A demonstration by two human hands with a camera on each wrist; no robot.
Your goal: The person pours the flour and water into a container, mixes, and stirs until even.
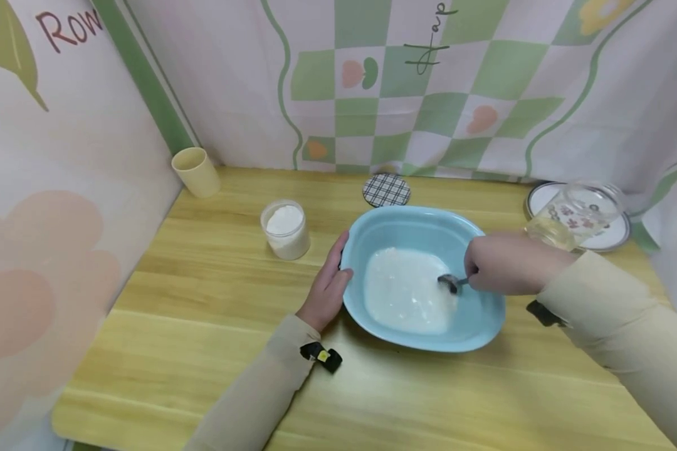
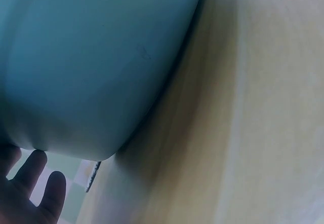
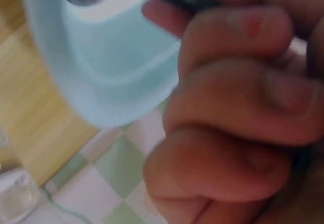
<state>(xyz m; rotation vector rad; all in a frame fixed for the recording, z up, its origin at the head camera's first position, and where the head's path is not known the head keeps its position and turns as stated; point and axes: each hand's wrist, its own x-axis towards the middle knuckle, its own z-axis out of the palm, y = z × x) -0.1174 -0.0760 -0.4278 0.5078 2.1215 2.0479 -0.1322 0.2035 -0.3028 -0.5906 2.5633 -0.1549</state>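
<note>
A light blue basin (image 1: 423,341) stands on the table with milky white liquid (image 1: 403,294) inside. My left hand (image 1: 324,291) holds it by the left side, thumb at the rim and fingers along the outer wall. In the left wrist view, several fingers (image 2: 35,183) touch that wall. A metal spoon (image 1: 450,283) is in my right hand (image 1: 502,263), above the right part of the basin. Its bowl dips to the liquid. Curled fingers (image 3: 228,97) wrap its handle in the right wrist view.
Left of the basin stands a clear jar of white powder (image 1: 288,235). A yellow cup (image 1: 196,172) is at the back left, a checked coaster (image 1: 386,190) behind the basin. A tilted glass jar (image 1: 575,216) overlaps a patterned plate (image 1: 617,232) behind my right wrist.
</note>
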